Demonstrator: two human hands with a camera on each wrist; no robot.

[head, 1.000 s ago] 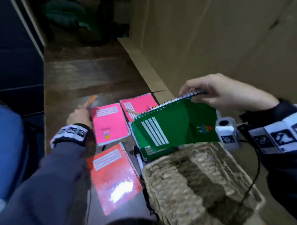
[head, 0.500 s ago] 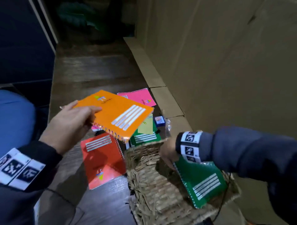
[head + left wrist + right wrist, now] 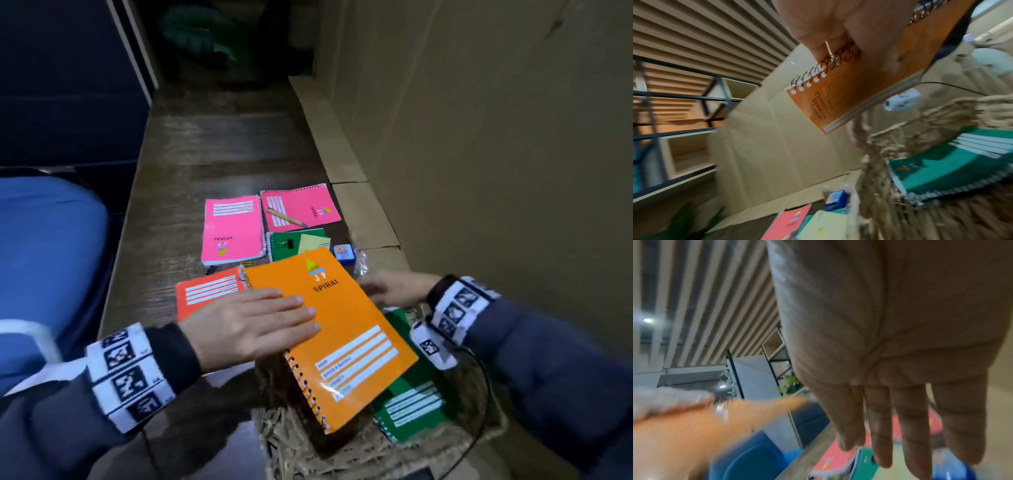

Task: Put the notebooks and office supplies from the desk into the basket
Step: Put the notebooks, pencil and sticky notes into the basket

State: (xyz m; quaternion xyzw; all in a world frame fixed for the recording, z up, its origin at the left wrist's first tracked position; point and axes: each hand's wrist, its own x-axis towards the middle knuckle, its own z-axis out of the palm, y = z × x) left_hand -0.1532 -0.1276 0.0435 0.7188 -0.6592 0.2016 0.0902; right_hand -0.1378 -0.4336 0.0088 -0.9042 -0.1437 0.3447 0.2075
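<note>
My left hand point(image 3: 291, 318) grips an orange spiral notebook point(image 3: 342, 329), fingers flat on its cover, and holds it tilted over the woven basket point(image 3: 294, 442). The left wrist view shows the orange notebook's back point(image 3: 838, 97) above the basket rim point(image 3: 900, 138). A green notebook point(image 3: 414, 407) lies inside the basket. My right hand point(image 3: 387, 287) hovers past the notebook's far corner with straight fingers point(image 3: 904, 426), holding nothing. On the desk lie two pink notebooks point(image 3: 233, 229) point(image 3: 308, 205), a pen point(image 3: 286, 217), a green notebook point(image 3: 284, 245) and a red notebook point(image 3: 205, 291).
Yellow sticky notes point(image 3: 313, 241) and a black binder clip point(image 3: 287, 244) rest on the desk's green notebook. A small blue box point(image 3: 342, 251) and clear plastic point(image 3: 359, 263) sit by the cardboard wall point(image 3: 479, 171). A blue chair point(image 3: 44, 257) stands at left.
My left hand has carried the orange notebook rightward over the basket. My right hand has let go of the green notebook, now lying in the basket, and risen toward the desk.
</note>
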